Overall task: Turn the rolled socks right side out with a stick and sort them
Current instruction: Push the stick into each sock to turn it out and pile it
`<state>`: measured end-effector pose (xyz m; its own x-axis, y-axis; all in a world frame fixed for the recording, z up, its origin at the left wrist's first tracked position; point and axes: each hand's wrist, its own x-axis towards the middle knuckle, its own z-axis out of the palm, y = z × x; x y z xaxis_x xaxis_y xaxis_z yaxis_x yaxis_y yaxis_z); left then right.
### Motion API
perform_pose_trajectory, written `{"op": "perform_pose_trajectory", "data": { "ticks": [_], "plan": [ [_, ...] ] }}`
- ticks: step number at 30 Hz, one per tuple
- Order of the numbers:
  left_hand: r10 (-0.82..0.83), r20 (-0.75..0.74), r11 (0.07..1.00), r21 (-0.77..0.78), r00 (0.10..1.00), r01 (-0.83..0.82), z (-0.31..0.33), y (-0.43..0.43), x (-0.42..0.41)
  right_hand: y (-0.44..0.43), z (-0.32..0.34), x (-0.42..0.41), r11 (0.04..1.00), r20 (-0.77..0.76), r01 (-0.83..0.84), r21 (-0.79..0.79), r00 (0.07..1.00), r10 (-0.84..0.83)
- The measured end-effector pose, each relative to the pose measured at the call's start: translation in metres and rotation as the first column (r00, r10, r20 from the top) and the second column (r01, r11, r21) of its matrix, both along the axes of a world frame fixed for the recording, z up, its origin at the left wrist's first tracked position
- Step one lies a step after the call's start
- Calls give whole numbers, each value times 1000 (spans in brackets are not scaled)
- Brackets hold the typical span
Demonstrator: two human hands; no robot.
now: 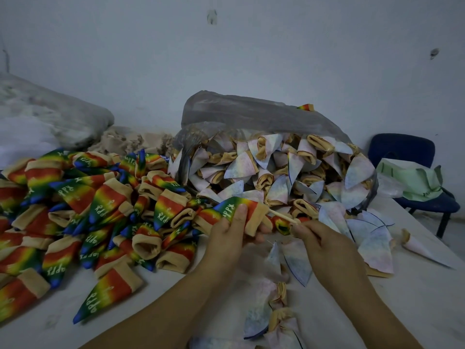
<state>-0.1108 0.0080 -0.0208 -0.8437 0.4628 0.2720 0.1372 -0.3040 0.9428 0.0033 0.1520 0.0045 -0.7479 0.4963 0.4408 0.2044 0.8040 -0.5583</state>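
As I work at the counter (176, 285), my left hand (231, 233) grips a rainbow sock (241, 206), thumb pressed across its printed face and fingers curled beneath. My right hand (319, 238) pinches the lower end of a thin stick (281, 215). The sock lies just left of the right hand. Its long axis runs nearly level from the narrow blue-green tip at the left to the tan cuff at the right, so the cuff faces the stick. The stick slants up and left from my fingertips into that cuff, roughly in line with the sock. My left hand is nearer the heap of finished rainbow socks (88, 210); the bag of pale unturned socks (276, 172) lies behind both hands.
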Motion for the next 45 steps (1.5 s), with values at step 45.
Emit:
{"op": "perform_pose_trajectory", "data": {
  "ticks": [45],
  "plan": [
    [-146,67,902,-401,987,161,9,-3,15,-16,-8,-13,913,-97,-284,-292,959,267]
  ]
}}
